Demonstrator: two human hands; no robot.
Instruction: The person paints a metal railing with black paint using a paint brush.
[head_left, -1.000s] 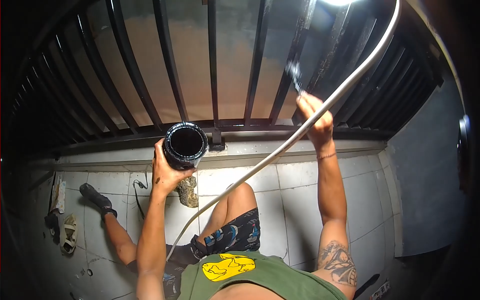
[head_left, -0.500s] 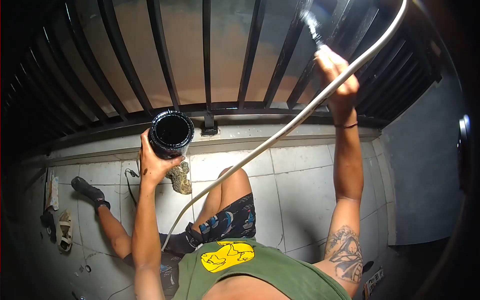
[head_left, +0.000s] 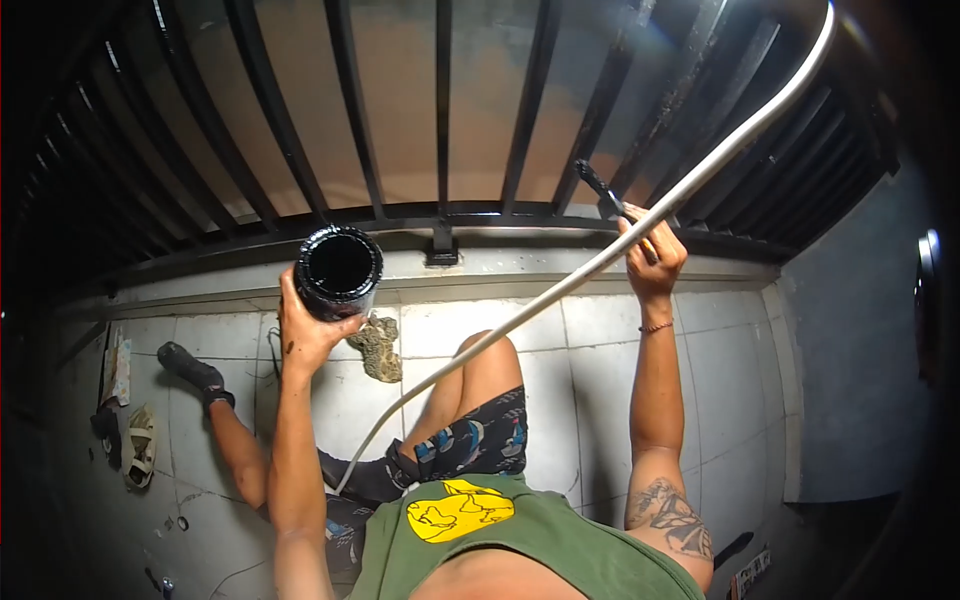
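My left hand is wrapped around a can of black paint, its open mouth facing up and its rim smeared with paint. In my right hand is a paintbrush, gripped by the handle, with its bristles coated black and pointing up and left. The brush overlaps the lower part of the dark metal railing in this view. Fingers of the right hand are partly hidden behind a pale cable that crosses in front.
A low ledge carries the railing's foot. On the tiled floor lies a rough, stone-like lump, close below the can. A sandal rests at the left. A grey wall closes off the right side.
My right hand has come down and slightly left with the brush, from high on the railing bars to near the bottom rail. My left hand still holds the can in nearly the same place.
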